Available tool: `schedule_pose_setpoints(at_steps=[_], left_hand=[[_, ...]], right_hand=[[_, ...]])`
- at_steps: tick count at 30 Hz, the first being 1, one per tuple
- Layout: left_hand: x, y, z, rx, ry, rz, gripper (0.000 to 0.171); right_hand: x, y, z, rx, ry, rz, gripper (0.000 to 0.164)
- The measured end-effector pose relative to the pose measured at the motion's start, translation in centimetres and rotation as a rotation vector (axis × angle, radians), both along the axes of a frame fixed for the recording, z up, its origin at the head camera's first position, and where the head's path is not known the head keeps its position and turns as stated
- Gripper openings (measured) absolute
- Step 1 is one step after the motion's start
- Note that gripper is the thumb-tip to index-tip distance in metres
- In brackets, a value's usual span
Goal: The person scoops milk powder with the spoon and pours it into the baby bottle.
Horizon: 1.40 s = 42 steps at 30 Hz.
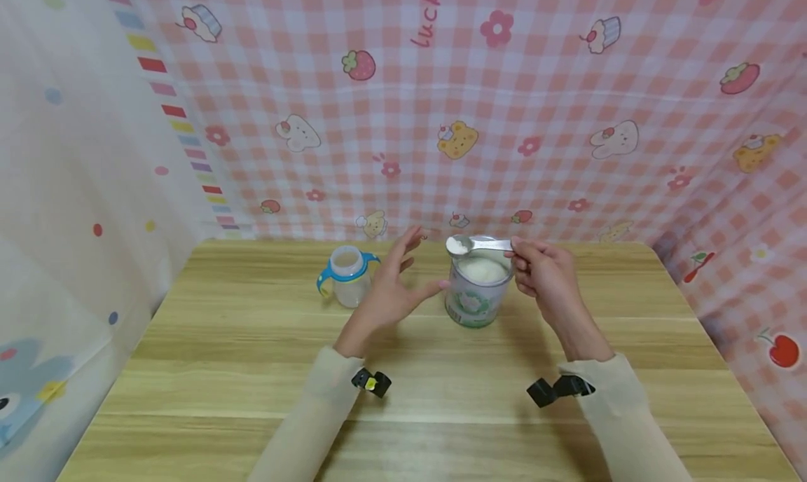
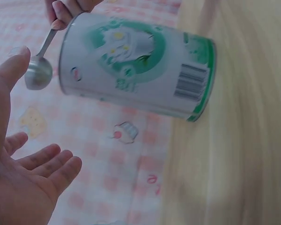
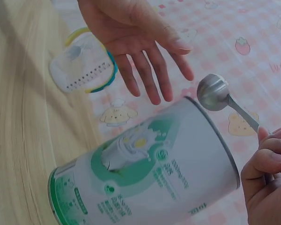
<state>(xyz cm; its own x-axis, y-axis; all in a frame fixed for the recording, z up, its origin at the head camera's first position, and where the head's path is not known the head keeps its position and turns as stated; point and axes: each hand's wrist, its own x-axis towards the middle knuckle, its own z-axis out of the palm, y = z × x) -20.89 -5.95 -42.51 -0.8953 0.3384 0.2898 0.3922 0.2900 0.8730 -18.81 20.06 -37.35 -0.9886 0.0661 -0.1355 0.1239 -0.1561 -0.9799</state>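
Observation:
My right hand grips the handle of a metal measuring spoon, its bowl filled with white powder. The spoon is held over the rim of an open milk powder can, white with green print, with white powder inside. My left hand is between the can and a baby bottle, its fingers spread and holding nothing. The bottle has no lid on and carries a blue and yellow two-handled ring. In the left wrist view the spoon's round bowl is beside the left thumb, apart from it.
Both things stand on a wooden table near its back edge. Behind it hangs a pink checked curtain with cartoon prints. A white dotted curtain hangs at the left. Black straps are worn on both sleeves.

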Motion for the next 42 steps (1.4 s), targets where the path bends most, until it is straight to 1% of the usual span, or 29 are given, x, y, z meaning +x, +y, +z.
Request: schedule_pose_setpoints(at_steps=[3, 6, 14, 17, 19, 24, 26, 28, 31, 34, 42], left_hand=[[0.0, -0.8, 0.6, 0.003, 0.05, 0.011, 0.097], [0.0, -1.7, 1.1, -0.002, 0.084, 0.024, 0.097], [-0.2, -4.5, 1.9, -0.007, 0.176, 0.073, 0.099], [-0.4, -5.5, 2.1, -0.018, 0.189, 0.083, 0.097], [-0.4, -6.2, 2.2, -0.025, 0.183, 0.094, 0.098], [-0.3, -7.9, 2.3, -0.01, 0.187, 0.125, 0.102], [-0.3, -8.6, 2.2, -0.018, 0.201, 0.142, 0.101], [-0.3, -9.3, 1.9, -0.046, 0.207, 0.163, 0.1], [-0.2, -10.2, 1.4, -0.085, 0.199, 0.194, 0.099], [-0.1, -10.9, 0.7, -0.103, 0.185, 0.21, 0.099], [-0.2, -12.1, -1.4, -0.139, 0.113, 0.229, 0.103]], right_hand=[[0.0, -0.5, 0.3, 0.001, 0.0, 0.012, 0.031], [-0.1, -1.0, 0.6, -0.004, 0.007, 0.024, 0.031], [-0.2, -2.9, 0.9, 0.002, 0.049, 0.056, 0.031], [-0.2, -3.5, 1.1, 0.008, 0.06, 0.065, 0.03], [-0.3, -4.0, 1.1, 0.004, 0.064, 0.071, 0.03], [-0.3, -5.5, 1.3, -0.007, 0.072, 0.075, 0.03], [-0.3, -6.2, 1.4, -0.002, 0.076, 0.078, 0.029], [-0.3, -6.8, 1.4, 0.004, 0.076, 0.077, 0.03], [-0.3, -7.6, 1.2, 0.005, 0.068, 0.077, 0.029], [-0.4, -8.3, 0.9, 0.001, 0.064, 0.084, 0.029], [-0.7, -10.0, 0.3, 0.008, 0.07, 0.105, 0.029]])
